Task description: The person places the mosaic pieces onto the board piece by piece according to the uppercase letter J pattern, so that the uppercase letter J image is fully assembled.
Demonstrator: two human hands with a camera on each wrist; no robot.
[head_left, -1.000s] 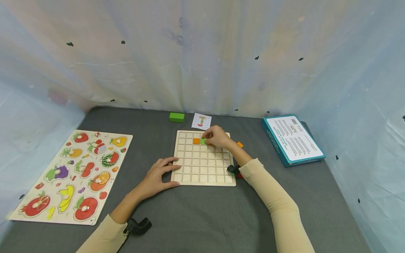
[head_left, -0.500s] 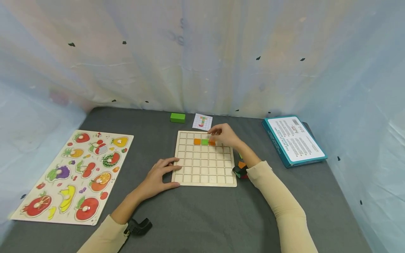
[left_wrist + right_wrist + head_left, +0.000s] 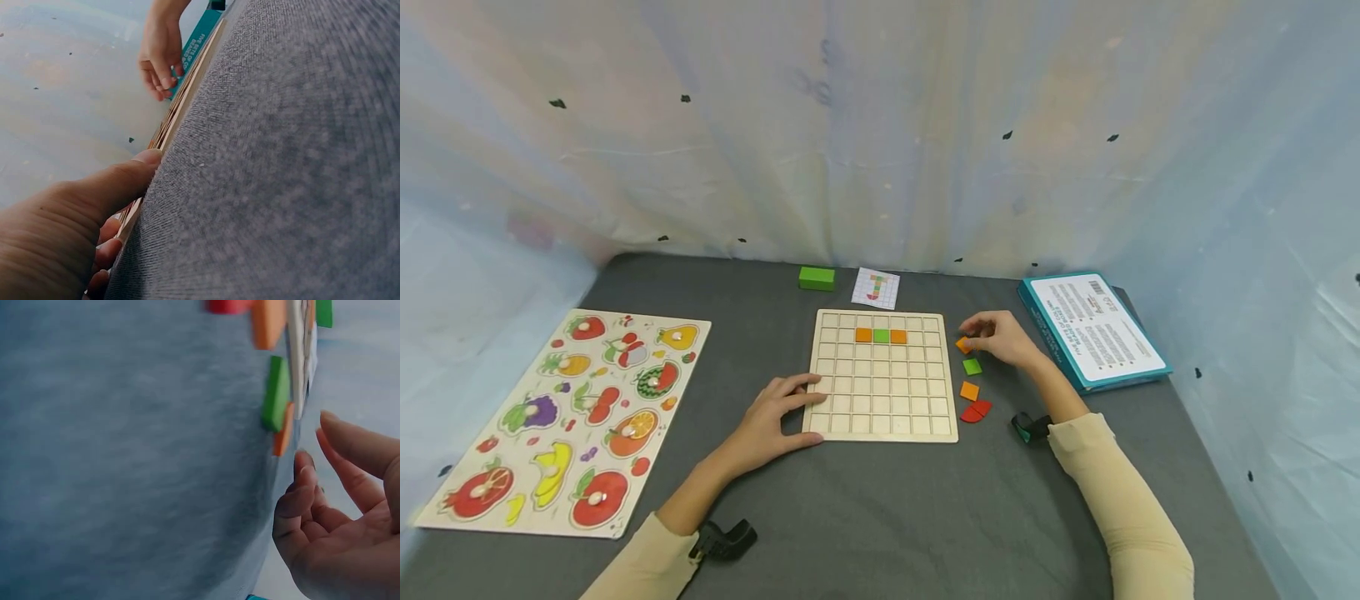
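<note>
A wooden grid board (image 3: 880, 417) lies on the dark cloth, with an orange tile (image 3: 863, 335), a green tile (image 3: 881, 336) and another orange tile (image 3: 898, 337) in a row in its upper part. My left hand (image 3: 769, 423) rests along the board's left edge, fingers spread and fairly straight. Right of the board, my right hand (image 3: 1003, 339) hovers by an orange tile (image 3: 962, 344). In the right wrist view, thumb and fingers are parted, and that orange tile (image 3: 284, 429) sits just beyond them. Below it lie a green tile (image 3: 972, 367), an orange tile (image 3: 969, 391) and red curved pieces (image 3: 976, 411).
Behind the board are a green block (image 3: 816, 278) and a pattern card (image 3: 876, 288) with a coloured figure. A fruit puzzle board (image 3: 568, 400) lies at left. A teal box (image 3: 1093, 329) with a white label lies at right, close to my right hand.
My right hand has left the tiles on the board and moved right to the loose tiles, uncovering the orange, green, orange row. My left hand stays in place.
</note>
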